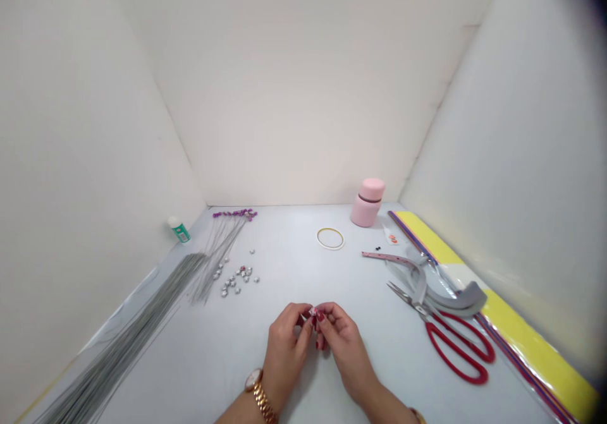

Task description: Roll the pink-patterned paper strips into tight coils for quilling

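Near the front middle of the table, my left hand (288, 339) and my right hand (342, 342) meet at their fingertips. Both pinch a tiny silvery piece (313, 311) with some red or pink on it; the fingers cover most of it. To the left lies a scatter of small silver star-like pieces (232, 282), one with a red mark. Behind them are thin wires with purple tips (236, 213), fanned toward the front.
A thick bundle of grey wires (137, 329) runs along the left. Red-handled scissors (455, 348), a grey strip (455, 301) and yellow sheets (531, 354) lie right. Behind stand a pink bottle (366, 206) and glue stick (180, 229); a ring (331, 247) lies mid-table.
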Available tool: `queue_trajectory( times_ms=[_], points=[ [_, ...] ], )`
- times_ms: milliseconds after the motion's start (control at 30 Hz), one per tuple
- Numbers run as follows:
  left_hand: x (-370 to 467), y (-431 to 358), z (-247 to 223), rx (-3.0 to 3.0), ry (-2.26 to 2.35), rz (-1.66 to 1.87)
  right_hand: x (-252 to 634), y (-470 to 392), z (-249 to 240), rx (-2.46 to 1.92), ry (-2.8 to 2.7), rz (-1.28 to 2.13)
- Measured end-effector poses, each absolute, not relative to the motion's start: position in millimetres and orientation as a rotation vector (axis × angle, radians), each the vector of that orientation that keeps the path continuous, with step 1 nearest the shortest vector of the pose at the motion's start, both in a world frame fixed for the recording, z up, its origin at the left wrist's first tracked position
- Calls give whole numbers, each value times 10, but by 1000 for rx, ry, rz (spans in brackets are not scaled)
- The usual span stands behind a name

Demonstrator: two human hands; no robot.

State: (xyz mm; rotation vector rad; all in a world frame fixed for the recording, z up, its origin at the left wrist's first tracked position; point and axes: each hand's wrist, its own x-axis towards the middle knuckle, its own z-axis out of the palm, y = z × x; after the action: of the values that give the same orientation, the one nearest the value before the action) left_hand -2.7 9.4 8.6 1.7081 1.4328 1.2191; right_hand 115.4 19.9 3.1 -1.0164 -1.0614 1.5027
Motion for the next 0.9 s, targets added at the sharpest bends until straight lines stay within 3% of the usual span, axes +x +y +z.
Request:
queue_trajectory(
  times_ms=[467,900],
  points=[
    [-20,64,98,1829,1502,1179,1145,193,48,-1012,-1050,1554],
    [-48,120,148,1558,1219,1289,1176,216,84,-965,-1035,1709]
  ],
)
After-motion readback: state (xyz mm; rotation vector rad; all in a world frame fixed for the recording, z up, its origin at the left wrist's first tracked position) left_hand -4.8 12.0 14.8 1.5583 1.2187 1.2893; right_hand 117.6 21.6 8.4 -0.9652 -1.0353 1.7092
